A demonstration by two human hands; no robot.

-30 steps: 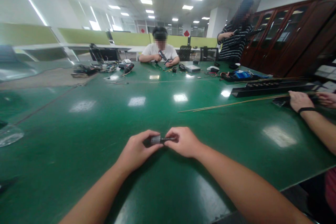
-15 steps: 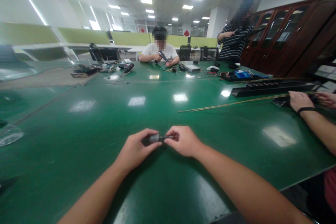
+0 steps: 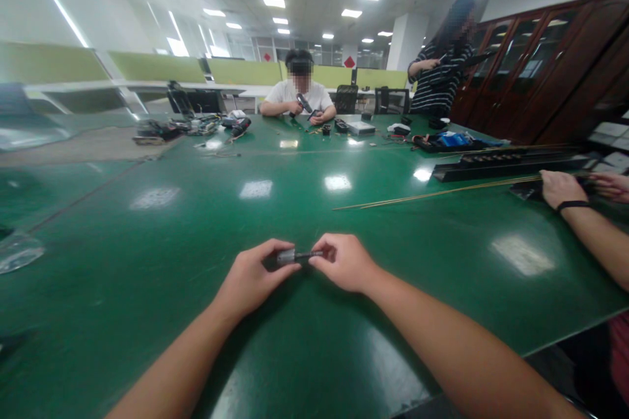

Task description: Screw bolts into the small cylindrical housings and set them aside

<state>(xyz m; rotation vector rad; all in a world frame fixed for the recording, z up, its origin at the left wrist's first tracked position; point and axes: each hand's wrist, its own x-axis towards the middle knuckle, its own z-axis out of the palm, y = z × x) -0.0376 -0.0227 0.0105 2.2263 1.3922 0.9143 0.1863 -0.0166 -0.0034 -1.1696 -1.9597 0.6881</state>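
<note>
Over the green tabletop (image 3: 196, 242), near its front edge, my left hand (image 3: 255, 275) pinches a small grey metal cylinder (image 3: 286, 256) between thumb and fingers. A thin dark rod (image 3: 307, 255), which looks ribbed, runs from the cylinder's right end. My right hand (image 3: 346, 263) is closed on the rod's other end, thumb and fingertips together. Cylinder and rod lie level and in line, and they appear joined. The rod's far tip is partly hidden by my right fingers. What kind of part this is I cannot make out.
Long thin brass-coloured rods (image 3: 393, 201) stretch in from the right, by a co-worker's hand (image 3: 563, 190). Behind them lies a black channel (image 3: 511, 165). Across the table a seated person (image 3: 299, 95) holds a tool among scattered parts. A clear plastic piece (image 3: 19, 253) is at left.
Both hands have shifted very slightly, with the grey cylinder a few pixels further left and up. A little more of the rod shows between the hands.
</note>
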